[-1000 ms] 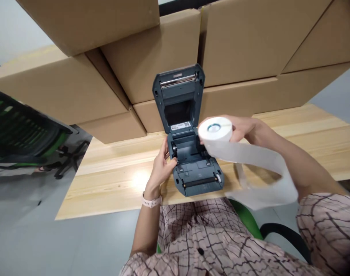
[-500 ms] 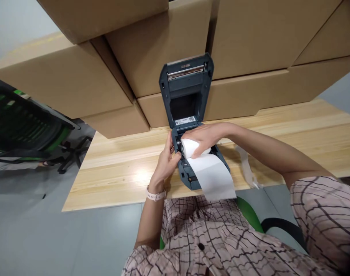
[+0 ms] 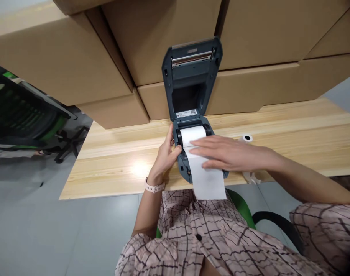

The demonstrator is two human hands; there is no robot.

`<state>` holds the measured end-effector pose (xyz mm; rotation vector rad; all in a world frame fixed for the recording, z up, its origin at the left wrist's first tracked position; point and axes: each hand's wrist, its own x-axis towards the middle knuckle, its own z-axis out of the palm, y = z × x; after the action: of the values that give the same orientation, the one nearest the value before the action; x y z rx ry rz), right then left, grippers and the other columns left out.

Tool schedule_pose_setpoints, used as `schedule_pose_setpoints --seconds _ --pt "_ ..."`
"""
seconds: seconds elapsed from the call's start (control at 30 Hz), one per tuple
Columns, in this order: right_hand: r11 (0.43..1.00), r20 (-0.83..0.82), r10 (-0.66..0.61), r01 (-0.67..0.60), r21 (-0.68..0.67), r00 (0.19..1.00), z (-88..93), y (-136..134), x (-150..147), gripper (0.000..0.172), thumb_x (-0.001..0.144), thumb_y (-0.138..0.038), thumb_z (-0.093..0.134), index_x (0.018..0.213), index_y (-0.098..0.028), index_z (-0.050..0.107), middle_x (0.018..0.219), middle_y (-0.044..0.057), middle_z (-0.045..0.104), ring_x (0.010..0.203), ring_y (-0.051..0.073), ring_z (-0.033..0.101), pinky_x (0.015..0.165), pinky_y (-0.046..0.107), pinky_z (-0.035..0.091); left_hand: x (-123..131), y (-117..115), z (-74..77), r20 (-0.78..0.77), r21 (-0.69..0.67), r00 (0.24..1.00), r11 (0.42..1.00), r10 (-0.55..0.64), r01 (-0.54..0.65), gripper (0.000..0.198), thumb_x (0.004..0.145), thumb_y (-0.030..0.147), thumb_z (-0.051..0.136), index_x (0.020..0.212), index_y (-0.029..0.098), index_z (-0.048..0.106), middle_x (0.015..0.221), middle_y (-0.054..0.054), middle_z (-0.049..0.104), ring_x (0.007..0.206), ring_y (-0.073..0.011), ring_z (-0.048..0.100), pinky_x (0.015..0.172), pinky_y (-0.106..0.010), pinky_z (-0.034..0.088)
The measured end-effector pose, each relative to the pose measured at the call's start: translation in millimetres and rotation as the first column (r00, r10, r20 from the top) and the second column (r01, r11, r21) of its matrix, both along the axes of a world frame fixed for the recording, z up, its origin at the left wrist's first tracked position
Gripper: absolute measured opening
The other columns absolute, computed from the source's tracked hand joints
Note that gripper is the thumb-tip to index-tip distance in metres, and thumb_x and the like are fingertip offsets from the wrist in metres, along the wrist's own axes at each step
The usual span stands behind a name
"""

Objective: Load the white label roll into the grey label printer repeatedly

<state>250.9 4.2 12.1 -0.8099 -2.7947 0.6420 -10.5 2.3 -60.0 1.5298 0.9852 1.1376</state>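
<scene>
A dark grey label printer (image 3: 193, 84) stands on the table with its lid raised. Inside it, a white paper roll (image 3: 193, 134) sits between two black holders, and its loose paper strip (image 3: 209, 184) runs over the front and past the table edge. My left hand (image 3: 165, 155) grips the printer's left side, thumb on the rim and fingers along the outer wall. Over the strip lies my right hand (image 3: 225, 153), fingers stretched out flat and a little apart, holding nothing. It hides the printer's right side.
Large cardboard boxes (image 3: 175, 42) are stacked close behind the printer. A small white roll core (image 3: 246, 138) lies on the wooden table (image 3: 105, 165) beyond my right hand, with a crumpled strip (image 3: 252, 177) at the front edge. An office chair (image 3: 25, 115) stands at left.
My right hand has let go of the paper roll and moved right and toward me, flattening over the strip. The roll now sits straight between the holders. My left hand keeps its grip.
</scene>
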Motion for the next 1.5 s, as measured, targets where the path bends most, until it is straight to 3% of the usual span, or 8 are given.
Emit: schedule_pose_setpoints --seconds 0.27,0.77,1.03,1.17,1.23,1.33,1.43,1.5 --pt "0.99 -0.083 -0.06 0.07 0.125 0.995 -22.6 -61.6 6.4 0.055 0.11 -0.057 0.051 0.157 -0.028 0.059 0.173 0.008 0.045 0.164 0.034 0.037 0.129 0.061 0.043 1.8 -2.3 6.2 -0.024 0.007 1.0 1.0 -0.001 0.001 0.089 0.096 0.029 0.063 0.175 0.032 0.021 0.182 -0.004 0.03 0.169 -0.0314 0.026 0.14 -0.053 0.02" --pt "0.974 -0.199 -0.122 0.156 0.164 0.972 -38.7 -91.6 -11.6 0.06 0.106 -0.047 0.063 0.161 -0.024 0.053 0.17 0.014 0.049 0.163 0.032 0.04 0.127 0.059 0.048 11.2 -6.5 6.3 -0.041 -0.006 0.995 0.995 0.096 -0.097 0.076 0.097 0.025 0.057 0.17 0.03 0.036 0.181 -0.002 0.031 0.17 -0.0291 0.025 0.142 -0.048 0.016" --pt "0.963 -0.217 -0.114 0.162 0.215 0.969 -44.9 -96.6 -19.9 0.049 0.109 -0.044 0.059 0.153 -0.022 0.06 0.168 0.014 0.052 0.161 0.03 0.044 0.126 0.056 0.05 11.2 -7.9 7.8 -0.081 -0.044 0.991 0.993 0.106 -0.11 0.071 0.101 0.033 0.058 0.169 0.029 0.036 0.18 -0.004 0.034 0.169 -0.032 0.026 0.141 -0.052 0.02" --pt "0.977 -0.245 -0.12 0.159 0.145 0.962 -45.5 -97.9 -11.8 0.049 0.107 -0.041 0.062 0.154 -0.025 0.061 0.169 0.013 0.051 0.161 0.03 0.044 0.127 0.056 0.049 18.3 -34.0 17.5 -0.191 0.111 0.948 0.965 0.255 -0.237 0.065 0.105 0.033 0.056 0.167 0.035 0.039 0.182 -0.001 0.029 0.172 -0.0308 0.016 0.142 -0.057 0.009" --pt "0.993 -0.288 -0.064 0.088 0.072 0.956 -36.8 -91.3 0.4 0.047 0.106 -0.043 0.064 0.151 -0.028 0.065 0.162 0.011 0.059 0.155 0.029 0.053 0.124 0.055 0.053 24.7 -56.9 20.8 -0.295 0.284 0.913 0.939 0.28 -0.196 0.056 0.103 0.03 0.06 0.158 0.036 0.053 0.182 0.001 0.029 0.172 -0.0326 0.013 0.141 -0.062 0.006" --pt "0.998 -0.464 -0.042 0.013 -0.065 0.885 -6.8 -56.9 21.6 0.031 0.106 -0.046 0.065 0.136 -0.04 0.073 0.134 -0.002 0.08 0.128 0.021 0.074 0.113 0.044 0.061 32.8 -92.2 18.8 -0.45 0.352 0.886 0.934 0.114 0.058 0.051 0.101 0.025 0.065 0.149 0.04 0.063 0.168 -0.001 0.055 0.165 -0.0352 0.035 0.138 -0.07 -0.001" --pt "0.908 -0.719 -0.333 0.413 -0.07 0.61 32.5 13.2 28.1 0.022 0.109 -0.038 0.06 0.121 -0.029 0.076 0.128 0.001 0.08 0.124 0.017 0.073 0.116 0.037 0.055 35.5 -116.3 12.7 -0.473 0.374 0.877 0.92 0.082 0.115 0.062 0.098 0.021 0.068 0.156 0.041 0.056 0.157 -0.003 0.065 0.157 -0.0347 0.05 0.138 -0.072 0.001" --pt "0.839 -0.78 -0.408 0.531 -0.116 0.474 54.8 69.9 18.9 0.034 0.112 -0.038 0.051 0.136 -0.019 0.065 0.143 0.007 0.073 0.133 0.014 0.065 0.121 0.032 0.046 34.8 -123.9 10.2 -0.455 0.402 0.884 0.91 0.108 0.096 0.062 0.098 0.018 0.068 0.155 0.041 0.057 0.156 -0.003 0.067 0.154 -0.0336 0.054 0.138 -0.073 0.007"
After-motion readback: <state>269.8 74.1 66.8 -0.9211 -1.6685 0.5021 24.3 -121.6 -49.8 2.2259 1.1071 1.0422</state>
